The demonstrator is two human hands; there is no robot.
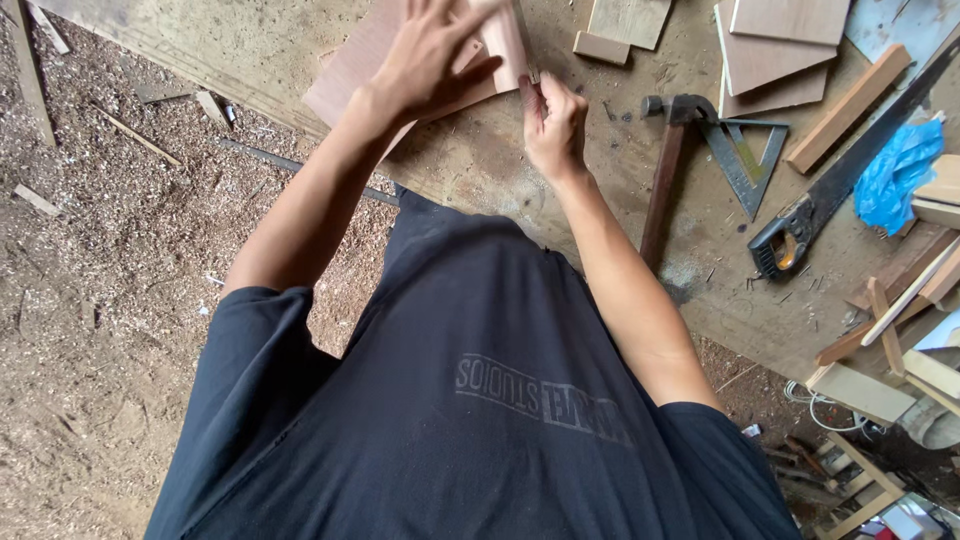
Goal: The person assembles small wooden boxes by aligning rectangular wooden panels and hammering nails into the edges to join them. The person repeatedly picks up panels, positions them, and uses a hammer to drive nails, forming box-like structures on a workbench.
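hammer (pixel 665 170) left of square (pixel 745 160), saw (pixel 850 180) right

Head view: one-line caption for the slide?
Over a workbench, left hand presses on a wooden piece while right hand pinches at its edge; hammer, square and handsaw lie beside.

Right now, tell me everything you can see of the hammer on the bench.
The hammer lies flat on the worn wooden workbench, dark metal claw head away from the person, long reddish-brown wooden handle pointing back toward the bench edge. Its head meets the corner of a grey metal triangle square. Neither hand touches it; the right hand is nearest.
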